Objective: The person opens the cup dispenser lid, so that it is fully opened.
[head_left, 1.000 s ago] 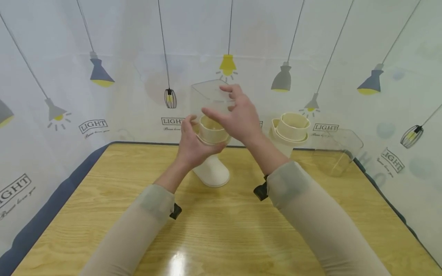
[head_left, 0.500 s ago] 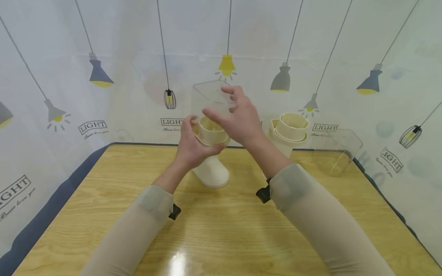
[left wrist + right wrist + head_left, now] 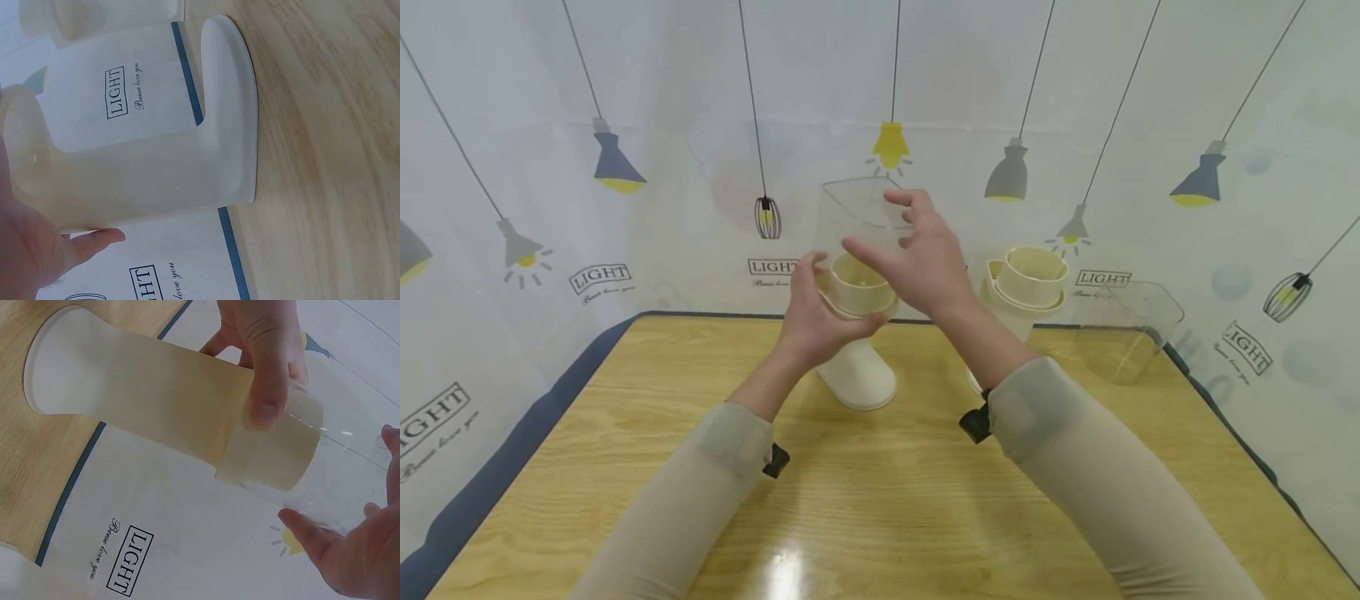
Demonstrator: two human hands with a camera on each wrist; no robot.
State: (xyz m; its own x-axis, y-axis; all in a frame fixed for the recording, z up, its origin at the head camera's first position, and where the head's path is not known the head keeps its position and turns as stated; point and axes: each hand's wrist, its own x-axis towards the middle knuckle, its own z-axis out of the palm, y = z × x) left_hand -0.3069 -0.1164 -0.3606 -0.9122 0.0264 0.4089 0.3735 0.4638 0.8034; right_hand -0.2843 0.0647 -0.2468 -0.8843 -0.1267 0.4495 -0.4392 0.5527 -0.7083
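Observation:
A cream plastic stand [image 3: 859, 379] with a flared foot and a round collar stands upright on the table, in the middle of the head view. My left hand [image 3: 820, 321] grips it just below the collar, thumb at the front. Over the collar sits a clear plastic container [image 3: 850, 212], its angular rim upward. My right hand [image 3: 925, 254] holds this container from the right, fingers and thumb bent round its wall. The right wrist view shows the container's lower end around the cream ring [image 3: 294, 444], and my right thumb [image 3: 306, 534] against the clear wall.
A second cream stand [image 3: 1033, 279] of the same shape is behind my right forearm. Another clear container [image 3: 1123, 350] rests at the table's back right corner. The wooden table [image 3: 880, 500] ends at a printed cloth backdrop [image 3: 700, 167] with lamp pictures.
Both hands keep their hold on the stand and the clear container. The head view has shifted very slightly, and my right forearm sits marginally lower.

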